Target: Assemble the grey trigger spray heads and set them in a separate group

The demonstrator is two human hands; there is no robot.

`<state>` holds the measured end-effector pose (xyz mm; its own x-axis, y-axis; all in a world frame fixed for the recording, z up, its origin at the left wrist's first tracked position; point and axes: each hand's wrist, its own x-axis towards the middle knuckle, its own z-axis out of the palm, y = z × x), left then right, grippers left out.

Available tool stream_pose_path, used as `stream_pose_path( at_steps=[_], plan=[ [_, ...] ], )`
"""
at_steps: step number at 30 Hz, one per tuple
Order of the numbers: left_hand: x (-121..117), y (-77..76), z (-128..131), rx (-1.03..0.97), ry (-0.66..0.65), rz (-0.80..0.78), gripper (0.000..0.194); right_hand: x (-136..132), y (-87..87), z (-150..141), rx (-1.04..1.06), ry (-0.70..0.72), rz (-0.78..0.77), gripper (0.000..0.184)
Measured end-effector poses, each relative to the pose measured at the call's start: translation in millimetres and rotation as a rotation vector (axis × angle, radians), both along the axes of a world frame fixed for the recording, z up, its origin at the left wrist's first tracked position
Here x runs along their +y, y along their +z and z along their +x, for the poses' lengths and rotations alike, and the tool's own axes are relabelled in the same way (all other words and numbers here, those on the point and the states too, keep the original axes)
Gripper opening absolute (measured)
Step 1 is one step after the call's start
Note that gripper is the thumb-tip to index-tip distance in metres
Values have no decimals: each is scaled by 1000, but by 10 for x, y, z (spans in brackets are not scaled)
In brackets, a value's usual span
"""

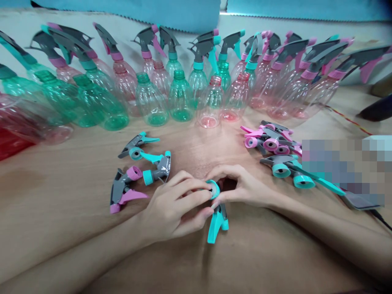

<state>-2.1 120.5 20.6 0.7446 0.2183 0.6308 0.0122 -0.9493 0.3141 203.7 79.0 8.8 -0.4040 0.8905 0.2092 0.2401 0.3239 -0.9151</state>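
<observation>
A grey trigger sprayer head with a turquoise collar and trigger (216, 226) is between my hands, just above the table, its open collar facing up towards me. My right hand (241, 185) pinches it by the collar from the right, thumb and fingers closed. From the left, the fingertips of my left hand (180, 202) press together at the collar's mouth; a small part held there, if any, is hidden. Left of my hands lie loose turquoise sprayer heads (157, 169) and a pink one (124, 188).
Green bottles (180, 98) and pink bottles (211, 104) stand in rows along the wall, several with sprayers fitted. At right lie piled pink sprayer heads (271, 139) and turquoise ones (281, 169), beside a blurred patch and a cable (379, 216). Something red (14, 143) is at far left.
</observation>
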Motion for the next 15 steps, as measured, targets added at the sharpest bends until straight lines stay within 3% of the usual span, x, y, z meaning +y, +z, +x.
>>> stream_pose_path(
  at_steps=[5,15],
  plan=[
    [-24,17,-12,79,7,-55,14,5,2,7,-17,27,2,35],
    [-43,-19,-36,126,19,21,15,6,12,-1,-22,38,-19,34]
  ],
)
